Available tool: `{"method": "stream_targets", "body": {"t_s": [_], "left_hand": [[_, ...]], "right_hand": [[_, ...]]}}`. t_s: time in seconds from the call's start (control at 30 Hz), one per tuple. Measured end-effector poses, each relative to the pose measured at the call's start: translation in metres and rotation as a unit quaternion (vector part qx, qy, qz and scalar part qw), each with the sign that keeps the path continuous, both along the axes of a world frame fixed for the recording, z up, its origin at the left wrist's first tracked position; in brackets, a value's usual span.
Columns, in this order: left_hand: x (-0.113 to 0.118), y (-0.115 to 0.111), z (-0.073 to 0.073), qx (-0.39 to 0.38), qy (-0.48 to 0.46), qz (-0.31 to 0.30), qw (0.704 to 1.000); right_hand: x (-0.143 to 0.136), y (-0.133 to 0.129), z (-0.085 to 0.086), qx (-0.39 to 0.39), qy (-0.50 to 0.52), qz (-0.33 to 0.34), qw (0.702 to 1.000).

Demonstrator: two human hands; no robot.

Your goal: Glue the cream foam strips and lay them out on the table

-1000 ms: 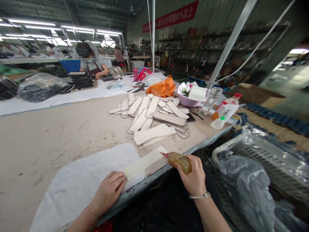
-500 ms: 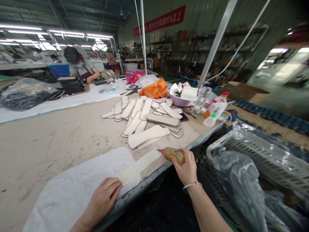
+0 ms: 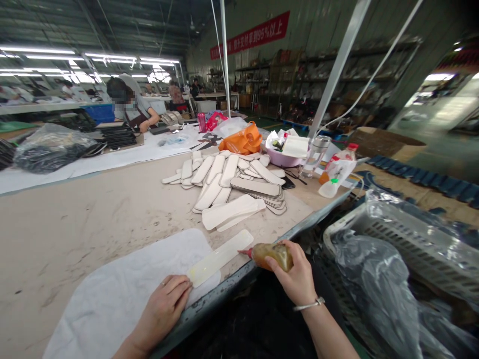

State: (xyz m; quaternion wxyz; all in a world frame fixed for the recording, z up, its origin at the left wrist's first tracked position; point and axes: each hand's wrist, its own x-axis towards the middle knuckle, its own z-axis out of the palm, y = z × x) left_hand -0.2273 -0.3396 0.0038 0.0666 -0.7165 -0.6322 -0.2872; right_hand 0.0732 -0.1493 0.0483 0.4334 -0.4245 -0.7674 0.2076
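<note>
My right hand [image 3: 295, 273] is wrapped around a glue bottle [image 3: 271, 255] of amber liquid with a red nozzle. The bottle lies nearly level, its tip pointing left beside the lower edge of a long white strip [image 3: 220, 257]. That strip has rounded ends and a wet shine, with a yellowish patch near its left end. Fingers together, my left hand [image 3: 166, 305] grips the strip's left end; the thumb is mostly hidden. Beneath the strip's left part lies a white cloth [image 3: 123, 284]. More white strips [image 3: 228, 212] rest just beyond.
A heap of pale padded strips [image 3: 213, 182] and a neat stack [image 3: 258, 187] occupy the table's middle. Behind are an orange bag [image 3: 243, 139], a purple basin [image 3: 286, 158] and bottles. A plastic crate [image 3: 407, 234] stands right of the table. A co-worker [image 3: 130, 104] sits across.
My right hand has drawn the bottle back from the strip's far right end, towards the near table edge. My left hand keeps its place on the strip. The view has shifted slightly.
</note>
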Motion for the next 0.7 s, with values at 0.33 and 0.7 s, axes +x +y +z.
{"method": "stream_targets", "body": {"t_s": [0.33,0.7], "left_hand": [[0.0,-0.001,-0.002,0.0,0.0,-0.005,1.0],[0.007,-0.005,0.006,-0.023,-0.041,0.026,0.999]], "right_hand": [[-0.016,0.015,-0.013,-0.006,0.04,-0.075,0.996],[-0.014,0.003,-0.008,-0.272,0.291,-0.001,0.917]]}}
